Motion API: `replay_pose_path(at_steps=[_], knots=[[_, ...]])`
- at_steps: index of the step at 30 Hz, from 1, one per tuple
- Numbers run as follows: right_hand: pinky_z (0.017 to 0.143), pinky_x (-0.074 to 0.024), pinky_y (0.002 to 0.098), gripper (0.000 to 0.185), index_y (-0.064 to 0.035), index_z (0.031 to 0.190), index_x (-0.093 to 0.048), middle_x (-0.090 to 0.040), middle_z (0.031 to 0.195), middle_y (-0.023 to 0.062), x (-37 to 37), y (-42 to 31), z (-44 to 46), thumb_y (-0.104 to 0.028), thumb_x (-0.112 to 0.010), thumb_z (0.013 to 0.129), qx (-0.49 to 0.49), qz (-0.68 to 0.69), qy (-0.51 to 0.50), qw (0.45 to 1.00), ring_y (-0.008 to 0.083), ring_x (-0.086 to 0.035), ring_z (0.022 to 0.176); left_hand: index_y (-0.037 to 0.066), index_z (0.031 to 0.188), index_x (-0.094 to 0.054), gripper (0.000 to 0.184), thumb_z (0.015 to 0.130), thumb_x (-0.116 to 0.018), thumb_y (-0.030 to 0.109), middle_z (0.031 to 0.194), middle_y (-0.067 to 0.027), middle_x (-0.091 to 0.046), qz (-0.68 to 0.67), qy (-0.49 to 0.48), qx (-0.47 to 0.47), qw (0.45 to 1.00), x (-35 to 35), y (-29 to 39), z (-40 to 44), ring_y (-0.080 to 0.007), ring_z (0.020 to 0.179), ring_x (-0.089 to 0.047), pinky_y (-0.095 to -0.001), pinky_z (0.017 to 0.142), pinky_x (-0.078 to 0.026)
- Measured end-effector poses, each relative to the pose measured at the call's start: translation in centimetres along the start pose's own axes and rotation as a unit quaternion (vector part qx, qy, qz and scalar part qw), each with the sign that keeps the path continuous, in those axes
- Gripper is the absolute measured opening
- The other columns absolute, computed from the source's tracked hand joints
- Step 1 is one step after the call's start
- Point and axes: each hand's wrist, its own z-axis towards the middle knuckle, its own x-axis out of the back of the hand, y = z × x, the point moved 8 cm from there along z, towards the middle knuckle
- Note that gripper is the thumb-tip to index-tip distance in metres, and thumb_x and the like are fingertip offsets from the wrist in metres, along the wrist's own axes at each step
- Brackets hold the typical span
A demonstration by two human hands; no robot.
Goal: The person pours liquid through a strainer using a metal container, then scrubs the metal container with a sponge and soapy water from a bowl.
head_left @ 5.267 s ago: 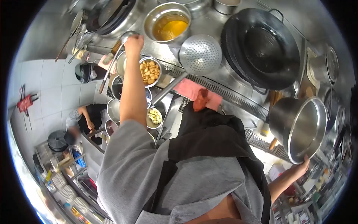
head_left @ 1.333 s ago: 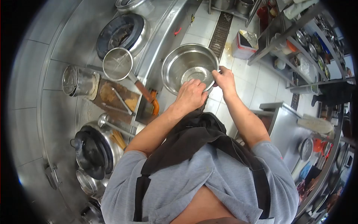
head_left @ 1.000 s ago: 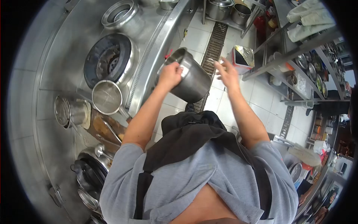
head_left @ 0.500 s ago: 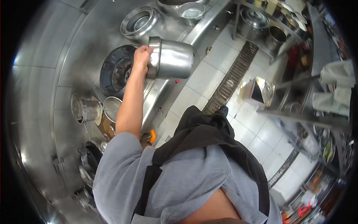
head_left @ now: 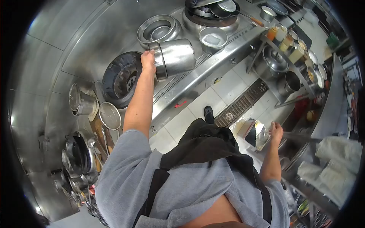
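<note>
My left hand [head_left: 148,60] is closed on the rim of a tall stainless steel pot [head_left: 176,57], which is tilted on its side over the front edge of the range. Just left of that hand is the black burner ring [head_left: 110,81] of a wok stove. A shallow metal basin [head_left: 159,28] sits behind the pot, and a metal bowl [head_left: 213,39] stands to its right. My right hand [head_left: 276,132] hangs beside a foil-lined box [head_left: 261,136], its fingers curled in with nothing visible in them.
Strainers [head_left: 110,116] and ladles lie at the left of the range. A lidded pot [head_left: 274,59] stands on a low shelf at right, below several sauce containers [head_left: 296,53]. A drain grate [head_left: 243,102] crosses the tiled floor. Cloths [head_left: 334,159] hang at far right.
My right hand has come into view at the right. The left hand still grips the pot, now tilted slightly differently. My view has shifted, and a shoe shows on the floor.
</note>
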Motion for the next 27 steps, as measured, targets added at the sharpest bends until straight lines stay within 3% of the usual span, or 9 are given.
replay_pose_path(at_steps=[3, 9, 11, 14, 16, 18, 23, 25, 27], knots=[[0.079, -0.0515, 0.0421, 0.038, -0.0017, 0.107, -0.068, -0.069, 0.093, 0.0226, -4.3, 1.2, 3.4, -0.034, -0.062, 0.087, 0.082, -0.173, -0.023, 0.981, 0.0351, -0.068, 0.089, 0.0, 0.085, -0.063, 0.012, 0.082, -0.067, 0.011, 0.08, -0.0057, -0.061, -0.027, 0.044, 0.019, 0.998, -0.6, -3.6, 2.8, -0.0156, 0.076, -0.052, -0.0312, 0.071, -0.041], [0.072, -0.0515, 0.0453, 0.033, -0.0014, 0.089, -0.07, -0.067, 0.075, 0.0194, -10.9, -1.2, -3.7, -0.034, -0.067, 0.082, 0.029, -0.274, -0.14, 0.951, 0.0377, -0.067, 0.076, -0.002, 0.106, -0.055, 0.029, 0.081, -0.065, 0.009, 0.108, -0.0125, -0.059, -0.146, 0.145, 0.158, 0.966, -1.7, -11.3, 6.1, -0.0205, 0.11, -0.049, -0.0394, 0.096, -0.035], [0.076, -0.0508, 0.0461, 0.033, -0.0027, 0.09, -0.071, -0.068, 0.08, 0.0202, -13.0, 1.4, -2.9, -0.035, -0.067, 0.081, 0.115, -0.306, -0.205, 0.923, 0.0394, -0.066, 0.083, -0.001, 0.104, -0.056, 0.027, 0.082, -0.065, 0.009, 0.105, -0.0123, -0.06, -0.109, 0.137, 0.165, 0.971, -1.3, -11.9, 6.5, -0.0227, 0.108, -0.055, -0.0394, 0.095, -0.04], [0.078, -0.0503, 0.0464, 0.035, -0.0028, 0.092, -0.071, -0.067, 0.086, 0.0222, -12.3, -1.2, -0.6, -0.035, -0.068, 0.081, 0.045, -0.282, -0.191, 0.939, 0.0412, -0.065, 0.087, -0.001, 0.097, -0.06, 0.021, 0.082, -0.065, 0.012, 0.089, -0.0092, -0.062, -0.231, 0.142, 0.198, 0.942, -1.6, -13.3, 7.9, -0.0206, 0.069, -0.059, -0.0336, 0.057, -0.045], [0.079, -0.05, 0.0461, 0.035, -0.0023, 0.092, -0.07, -0.067, 0.088, 0.0227, -13.0, -3.7, 2.4, -0.036, -0.067, 0.082, 0.042, -0.285, -0.208, 0.935, 0.0408, -0.065, 0.088, -0.001, 0.094, -0.061, 0.021, 0.083, -0.066, 0.016, 0.085, -0.0082, -0.062, -0.118, 0.113, 0.197, 0.967, 0.1, -13.6, 8.9, -0.0196, 0.068, -0.059, -0.0328, 0.056, -0.044], [0.079, -0.0502, 0.0451, 0.035, -0.0011, 0.094, -0.07, -0.068, 0.089, 0.0231, -15.0, -8.3, 6.7, -0.035, -0.066, 0.084, 0.099, -0.287, -0.196, 0.933, 0.0382, -0.066, 0.088, -0.001, 0.091, -0.064, 0.028, 0.084, -0.068, 0.026, 0.08, -0.007, -0.063, 0.038, 0.035, 0.212, 0.976, 1.4, -13.5, 10.0, -0.0179, 0.072, -0.063, -0.0305, 0.06, -0.046], [0.075, -0.0529, 0.0392, 0.033, 0.0002, 0.11, -0.067, -0.069, 0.096, 0.0219, -21.5, -27.5, 14.7, -0.025, -0.063, 0.089, 0.253, -0.118, -0.183, 0.942, 0.0312, -0.068, 0.085, 0.0, 0.102, -0.064, 0.033, 0.083, -0.068, 0.027, 0.088, -0.0092, -0.067, 0.103, 0.12, 0.206, 0.966, 1.9, -7.8, 5.5, -0.0178, 0.074, -0.064, -0.0301, 0.067, -0.048], [0.077, -0.0529, 0.0369, 0.03, 0.0014, 0.111, -0.066, -0.069, 0.097, 0.0202, -23.8, -37.9, 13.6, -0.018, -0.064, 0.089, 0.267, -0.017, -0.227, 0.937, 0.0289, -0.068, 0.089, 0.0, 0.106, -0.063, 0.035, 0.082, -0.069, 0.025, 0.091, -0.0105, -0.068, 0.282, 0.179, 0.006, 0.943, 2.4, -4.2, 3.6, -0.0186, 0.078, -0.066, -0.0319, 0.073, -0.051], [0.082, -0.052, 0.0366, 0.03, 0.0018, 0.111, -0.065, -0.069, 0.098, 0.0187, -28.5, -43.7, 15.4, -0.016, -0.066, 0.087, 0.352, -0.002, -0.25, 0.902, 0.0284, -0.067, 0.093, 0.001, 0.105, -0.063, 0.03, 0.079, -0.071, 0.014, 0.091, -0.0122, -0.068, 0.283, 0.194, -0.043, 0.938, 2.2, -3.4, 0.6, -0.0214, 0.081, -0.068, -0.0325, 0.075, -0.053]])
